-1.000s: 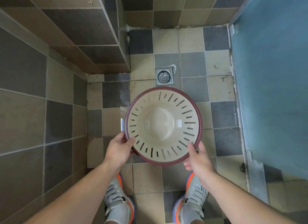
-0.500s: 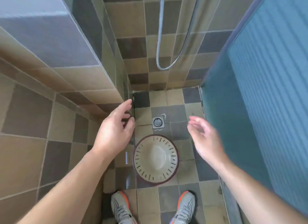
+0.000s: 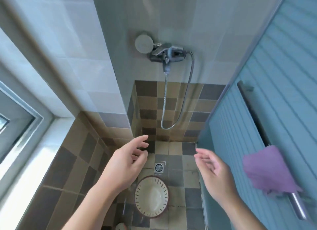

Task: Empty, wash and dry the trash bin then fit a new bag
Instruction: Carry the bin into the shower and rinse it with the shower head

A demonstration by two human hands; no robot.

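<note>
The round cream trash bin (image 3: 151,196) with a dark red rim and slotted sides stands upright on the tiled shower floor, its inside bare. My left hand (image 3: 126,163) hovers above and left of it with relaxed fingers, holding nothing. My right hand (image 3: 211,169) hovers to the right at about the same height, fingers loosely spread and holding nothing too. Neither hand touches the bin.
A shower mixer tap (image 3: 167,54) with a round shower head (image 3: 143,44) and a looping hose (image 3: 178,109) is on the far wall. A floor drain (image 3: 159,167) lies behind the bin. A purple cloth (image 3: 267,171) hangs on the blue door's handle (image 3: 252,109). A window (image 3: 15,120) is at left.
Both hands let go of the bin, which now stands on the floor, and rose away from it. My view tilted up, bringing the tap and shower head into sight.
</note>
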